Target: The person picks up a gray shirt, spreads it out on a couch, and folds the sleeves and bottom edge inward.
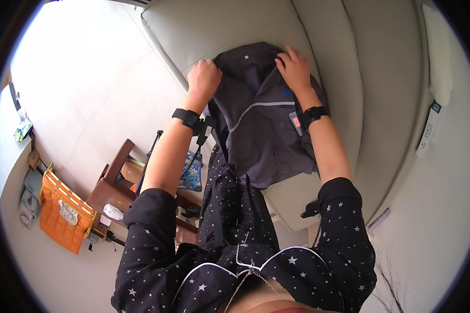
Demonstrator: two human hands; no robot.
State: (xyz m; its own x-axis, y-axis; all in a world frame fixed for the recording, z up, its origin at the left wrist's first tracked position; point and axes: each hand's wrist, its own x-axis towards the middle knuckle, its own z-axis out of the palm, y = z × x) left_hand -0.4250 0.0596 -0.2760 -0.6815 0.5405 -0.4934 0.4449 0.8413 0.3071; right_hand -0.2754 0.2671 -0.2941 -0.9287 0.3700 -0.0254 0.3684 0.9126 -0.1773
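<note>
A dark grey jacket (261,141) with a light piping line across its chest lies spread on the beige sofa seat, its collar end away from me. My left hand (204,78) is closed on the jacket's left shoulder edge. At the far right shoulder, beside the collar, my right hand (295,68) pinches the cloth between thumb and fingers, with one finger stretched out. The jacket's lower hem hangs close to my knees. Black bands with small devices sit on both my wrists.
The beige sofa (339,68) has its backrest along the right. Left of it stretches a pale tiled floor (104,68). Brown wooden furniture (109,193), a blue patterned bag (192,172) and an orange padded chair cover (62,214) stand at the lower left. A white box (429,129) lies behind the backrest.
</note>
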